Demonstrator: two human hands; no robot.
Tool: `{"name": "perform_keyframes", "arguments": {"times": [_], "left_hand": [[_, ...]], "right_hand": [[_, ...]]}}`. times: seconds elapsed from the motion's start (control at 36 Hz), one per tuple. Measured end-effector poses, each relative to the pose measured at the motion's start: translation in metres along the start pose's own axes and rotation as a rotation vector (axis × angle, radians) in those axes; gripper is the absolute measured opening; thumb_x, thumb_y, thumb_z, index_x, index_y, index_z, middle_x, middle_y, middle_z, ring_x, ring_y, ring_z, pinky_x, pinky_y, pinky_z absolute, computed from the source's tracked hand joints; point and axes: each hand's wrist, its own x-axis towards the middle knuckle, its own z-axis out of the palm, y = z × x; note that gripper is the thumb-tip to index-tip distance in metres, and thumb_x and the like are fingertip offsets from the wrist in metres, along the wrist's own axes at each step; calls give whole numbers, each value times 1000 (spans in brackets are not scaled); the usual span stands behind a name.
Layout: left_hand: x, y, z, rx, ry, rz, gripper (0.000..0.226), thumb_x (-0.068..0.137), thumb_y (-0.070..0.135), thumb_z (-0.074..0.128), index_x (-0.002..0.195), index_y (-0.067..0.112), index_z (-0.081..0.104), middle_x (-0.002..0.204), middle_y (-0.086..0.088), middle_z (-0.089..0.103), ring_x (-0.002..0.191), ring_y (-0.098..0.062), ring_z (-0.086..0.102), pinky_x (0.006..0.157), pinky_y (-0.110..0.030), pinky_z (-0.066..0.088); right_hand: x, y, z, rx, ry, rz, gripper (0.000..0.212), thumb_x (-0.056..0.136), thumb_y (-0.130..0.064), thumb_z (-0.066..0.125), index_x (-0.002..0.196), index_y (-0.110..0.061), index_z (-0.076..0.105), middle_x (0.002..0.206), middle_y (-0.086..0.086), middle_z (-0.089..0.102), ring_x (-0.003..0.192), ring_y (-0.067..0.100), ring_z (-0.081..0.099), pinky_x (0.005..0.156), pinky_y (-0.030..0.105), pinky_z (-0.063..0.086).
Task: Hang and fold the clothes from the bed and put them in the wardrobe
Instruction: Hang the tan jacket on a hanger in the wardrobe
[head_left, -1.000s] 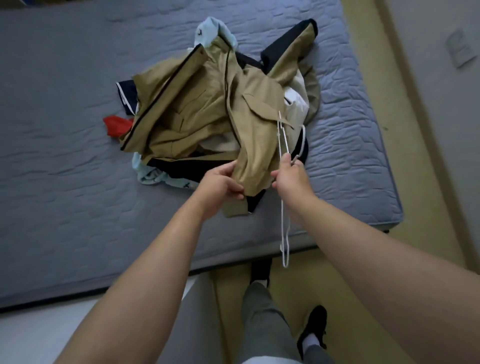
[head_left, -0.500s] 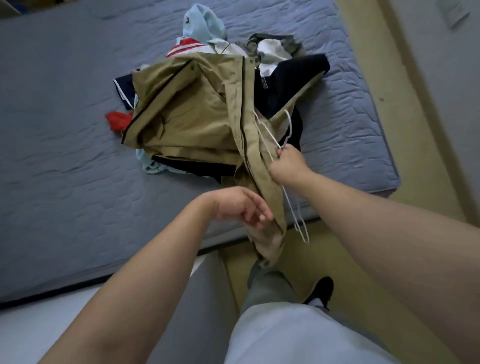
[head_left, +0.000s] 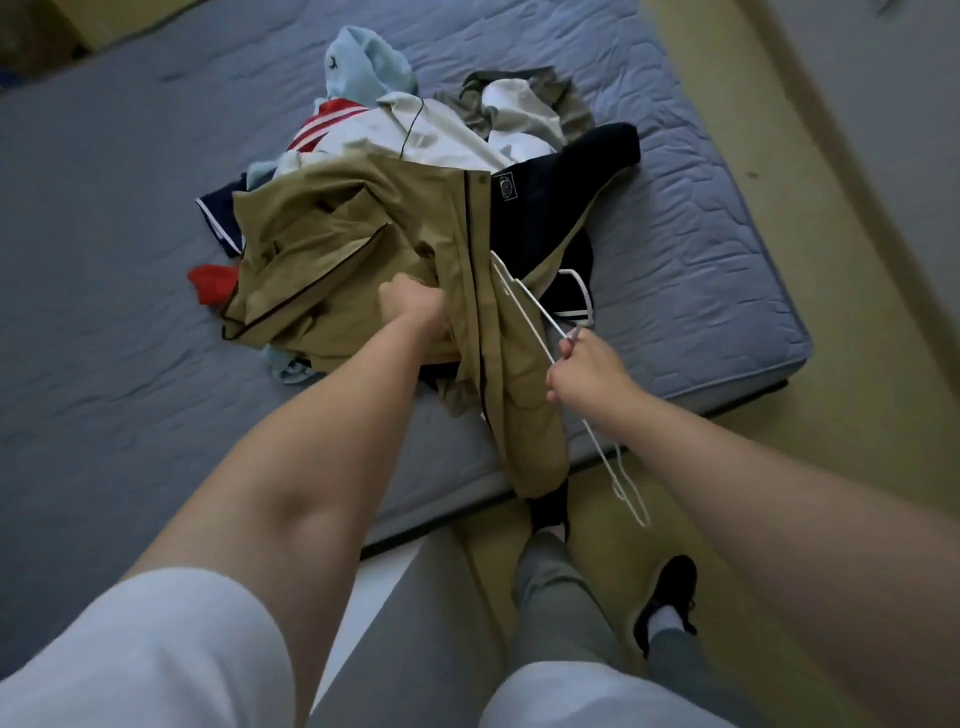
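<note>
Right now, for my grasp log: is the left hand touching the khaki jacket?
Touching. The head view shows the left hand gripping a bunched fold of the khaki jacket.

rumpled tan jacket (head_left: 363, 249) atop clothes pile (head_left: 467, 130)

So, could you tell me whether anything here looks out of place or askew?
The clothes lie in a tangled heap on the bed, and part of the tan jacket, gripped by the left hand, droops off its edge toward the floor. The right hand holds wire hangers.
</note>
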Motion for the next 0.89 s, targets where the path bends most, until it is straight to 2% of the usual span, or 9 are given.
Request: {"name": "perform_keyframes", "arguments": {"times": [0.11,0.33,0.42,0.5,0.64,0.69,0.75,0.81,0.89], "left_hand": [[41,-12,-10,314,40,97,43,90,21,58,133,20,58,155,-6,28,135,-29,38,106,-40,39],[115,-30,-22,625,-123,93,51,95,37,53,145,29,46,167,4,-13,152,-36,-5,119,-56,14],[125,-32,-21,556,-65,121,54,91,23,51,144,16,47,164,-6,19,152,-32,10,123,-54,8],[115,-38,-26,253,52,161,34,83,11,57,116,16,62,128,-10,59,125,-31,52,111,-37,36],[62,-46,-58,-257,89,161,40,77,15,61,111,24,43,99,8,52,83,-6,54,58,-14,42],[36,-55,-73,-298,-39,211,42,80,14,68,115,31,53,99,18,57,83,4,57,53,-3,41],[13,-69,-85,-240,-258,219,30,85,14,69,111,28,70,98,14,70,91,-2,66,64,-9,52],[-9,-83,-93,-182,-421,187,20,91,15,62,106,11,75,101,-10,75,102,-27,69,86,-36,60],[-37,-95,-104,-197,-463,193,36,84,24,61,100,-8,68,104,-26,70,101,-32,65,98,-50,50]], "right_hand": [[3,-5,9,36,-89,12,35,91,2,49,76,-27,37,97,9,52,95,32,59,89,40,53],[24,-13,24,13,-136,-20,40,92,-3,50,77,-34,29,103,6,53,99,27,61,95,47,54],[30,-13,30,-62,-103,-45,36,94,-4,51,77,-31,35,99,6,55,93,27,62,87,41,56],[32,-8,36,-77,-78,-14,29,97,-1,48,78,-23,44,90,2,49,84,21,56,78,30,46],[18,-25,31,196,-121,164,25,88,4,49,83,-20,42,109,17,56,109,36,62,100,49,51],[9,-30,25,200,-116,159,24,87,3,49,83,-19,41,104,15,54,109,38,61,99,53,50],[1,-36,21,188,-134,139,24,86,3,49,83,-20,40,100,13,52,108,40,61,98,55,51],[-6,-41,17,195,-128,127,24,87,2,49,83,-19,40,102,15,53,109,40,60,98,56,50],[-15,-46,13,201,-128,124,22,87,0,50,83,-19,40,104,15,54,103,36,60,99,55,50]]}}
